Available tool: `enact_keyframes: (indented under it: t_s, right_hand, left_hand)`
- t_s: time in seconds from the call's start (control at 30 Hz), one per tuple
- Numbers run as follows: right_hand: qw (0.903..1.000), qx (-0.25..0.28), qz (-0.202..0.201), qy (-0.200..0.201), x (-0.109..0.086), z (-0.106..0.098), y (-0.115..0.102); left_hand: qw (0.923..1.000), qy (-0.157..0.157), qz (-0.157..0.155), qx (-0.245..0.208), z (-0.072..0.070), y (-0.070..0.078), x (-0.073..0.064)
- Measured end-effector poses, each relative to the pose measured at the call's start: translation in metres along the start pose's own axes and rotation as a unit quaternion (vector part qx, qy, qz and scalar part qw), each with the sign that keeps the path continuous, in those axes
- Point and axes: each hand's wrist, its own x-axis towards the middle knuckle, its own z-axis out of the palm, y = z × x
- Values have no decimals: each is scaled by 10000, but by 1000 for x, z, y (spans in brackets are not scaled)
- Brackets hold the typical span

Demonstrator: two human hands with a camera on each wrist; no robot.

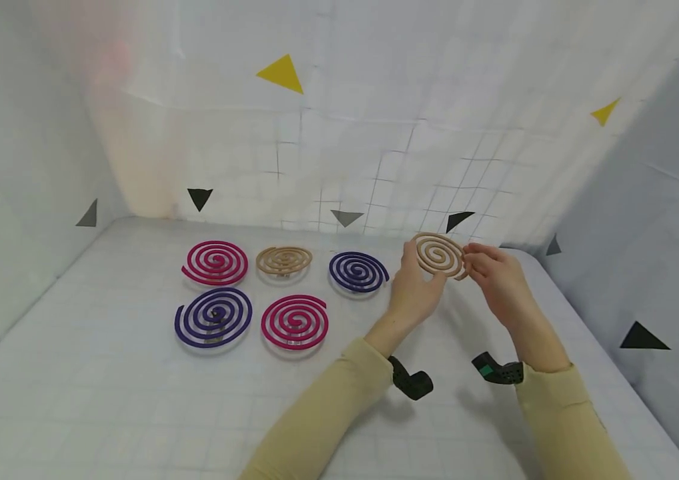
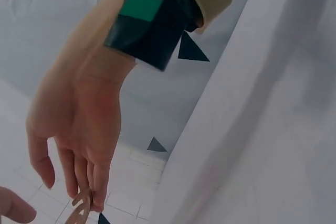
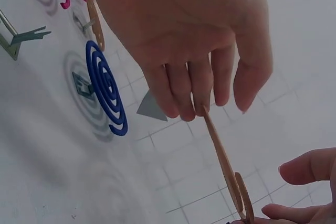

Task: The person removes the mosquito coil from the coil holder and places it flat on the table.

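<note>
A tan mosquito coil [image 1: 437,253] is up off the table between my two hands. My left hand [image 1: 414,290] is at its left edge, fingertips against the rim; in the right wrist view those fingers [image 3: 181,90] are fairly straight and the thumb stands apart. On the opposite rim my right hand [image 1: 498,283] touches the coil with its fingertips, its thumb away from it in the left wrist view. The coil shows nearly edge-on from the right wrist [image 3: 223,156]. Just left of my left hand, a dark blue coil [image 1: 359,272] sits raised on a small metal stand [image 3: 83,85].
More coils stand raised to the left: a pink one [image 1: 215,263] and a tan one [image 1: 283,260] at the back, a dark blue one [image 1: 213,317] and a pink one [image 1: 295,323] in front. A bare metal stand [image 3: 16,40] shows in the right wrist view. White sheeted walls [image 1: 339,160] enclose the table.
</note>
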Motion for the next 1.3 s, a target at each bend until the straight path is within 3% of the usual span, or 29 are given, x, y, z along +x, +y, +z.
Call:
enact_keyframes:
  t_s: [0.2, 0.47, 0.87, 1.3]
  right_hand:
    - [9999, -39, 102, -17, 4, -5, 6]
    - [9995, 304, 62, 6, 7, -9, 9]
    - [9987, 402, 256, 188, 11, -15, 18]
    - [9965, 288, 739, 271, 18, -22, 31]
  left_hand:
    - [9998, -172, 59, 107, 6, -3, -4]
    - [9995, -32, -300, -36, 8, -8, -5]
    - [9988, -124, -480, -9, 14, -13, -5]
    - [9977, -267, -615, -9, 23, -20, -5]
